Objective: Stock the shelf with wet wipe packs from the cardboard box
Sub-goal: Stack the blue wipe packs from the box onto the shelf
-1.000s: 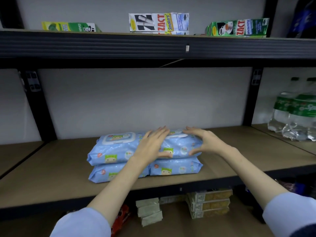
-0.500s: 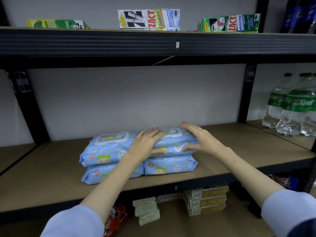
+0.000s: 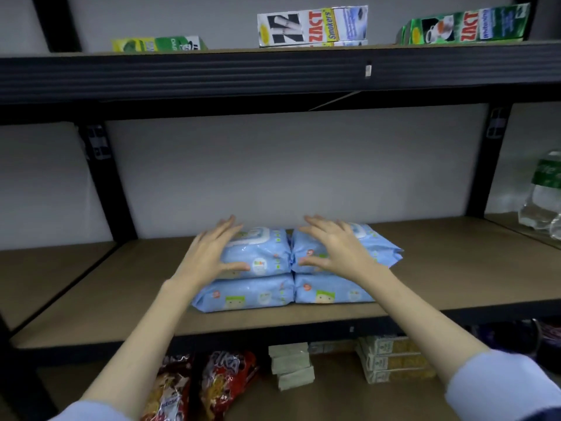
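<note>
four wet wipe packs (image 3: 261, 294) are stacked two on two on the wooden shelf (image 3: 455, 268). the left hand (image 3: 209, 256) is laid on the upper left pack (image 3: 261, 253), the right hand (image 3: 337, 250) on the upper right pack (image 3: 379, 250). fingers are spread apart and straight, nothing gripped. below the fingers, two snack bags (image 3: 212, 384) are seen.
</note>
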{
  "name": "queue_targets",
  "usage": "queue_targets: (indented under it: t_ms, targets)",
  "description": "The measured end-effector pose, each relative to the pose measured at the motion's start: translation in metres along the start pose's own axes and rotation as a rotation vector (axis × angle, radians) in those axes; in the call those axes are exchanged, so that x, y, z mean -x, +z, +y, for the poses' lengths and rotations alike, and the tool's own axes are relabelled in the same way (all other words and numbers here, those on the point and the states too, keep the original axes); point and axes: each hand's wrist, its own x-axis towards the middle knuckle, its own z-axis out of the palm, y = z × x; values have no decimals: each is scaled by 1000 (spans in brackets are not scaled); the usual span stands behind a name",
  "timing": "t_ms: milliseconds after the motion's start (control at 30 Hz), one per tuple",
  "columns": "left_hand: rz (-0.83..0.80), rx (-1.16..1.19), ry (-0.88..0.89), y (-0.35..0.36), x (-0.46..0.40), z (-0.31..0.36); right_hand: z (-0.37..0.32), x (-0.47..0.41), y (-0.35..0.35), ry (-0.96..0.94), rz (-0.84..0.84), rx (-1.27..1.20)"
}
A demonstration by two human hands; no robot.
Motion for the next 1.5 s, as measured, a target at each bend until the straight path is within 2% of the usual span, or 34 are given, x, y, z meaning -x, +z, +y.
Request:
queue_targets:
  t_ms: [100, 200, 400, 500, 567, 667, 767, 867, 1500]
  targets:
    - [-111, 71, 3, -9, 0, -17, -32, -27, 18, -35, -260, 0]
    - [-139, 173, -8, -12, 3, -21, -42, -40, 24, -44, -345, -2]
    - [-13, 158, 75, -8, 12, -18, -41, -40, 17, -96, -321, 30]
    - [64, -92, 96, 0, 21, -15, -28, -19, 10, -111, -190, 150]
    - [100, -286, 132, 6, 26, -8, -8, 0, 3, -43, -92, 237]
    - [100, -392, 181, 19, 24, 16, 24, 29, -10, 133, -140, 339]
    - [76, -359, 156, 34, 17, 32, 39, 46, -17, 189, -196, 397]
    - [72, -365, 120, 42, 16, 35, 41, 53, -10, 140, -170, 440]
    - [163, -253, 173, 53, 2, -2, 45, 27, 18, 65, -149, 363]
